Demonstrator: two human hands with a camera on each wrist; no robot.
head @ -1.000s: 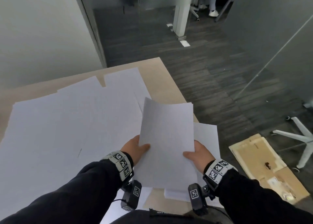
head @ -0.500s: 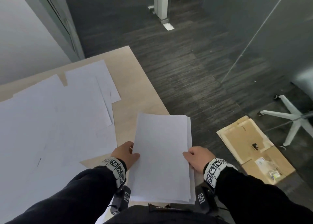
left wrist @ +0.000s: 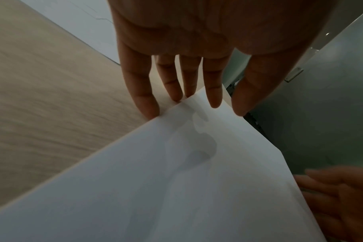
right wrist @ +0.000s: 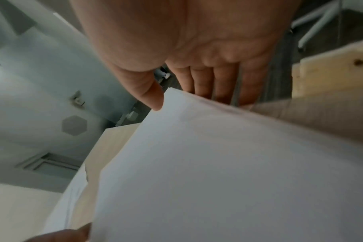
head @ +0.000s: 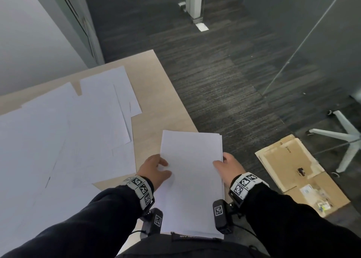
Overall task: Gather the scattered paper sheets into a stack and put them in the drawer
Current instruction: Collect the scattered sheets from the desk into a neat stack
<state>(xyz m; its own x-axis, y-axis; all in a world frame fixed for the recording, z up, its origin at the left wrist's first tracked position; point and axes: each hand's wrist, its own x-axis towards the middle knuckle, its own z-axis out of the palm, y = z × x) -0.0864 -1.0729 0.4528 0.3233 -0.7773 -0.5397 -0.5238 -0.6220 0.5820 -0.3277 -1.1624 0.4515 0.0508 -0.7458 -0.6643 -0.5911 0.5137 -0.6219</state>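
A stack of white paper sheets [head: 192, 179] lies nearly flat over the wooden table's [head: 156, 101] near right corner, with its near end past the edge toward my body. My left hand [head: 154, 169] grips its left edge. In the left wrist view the stack [left wrist: 176, 188] sits between the index finger and thumb on one side and the other fingers [left wrist: 141, 98] on the other. My right hand [head: 230, 166] holds the right edge, thumb on top. Several loose sheets [head: 68, 130] overlap across the table to the left. No drawer is in view.
Flattened cardboard [head: 298, 171] lies on the dark carpet to the right. Beyond it stands a white chair base [head: 343, 140] behind a glass partition [head: 312, 42]. A white post [head: 193, 1] stands farther back, and a wall runs along the left.
The stack was raised and tilted a second ago. It now sits lower and flatter at the table's right corner. My view has swung right, and both hands stay at the stack's sides.
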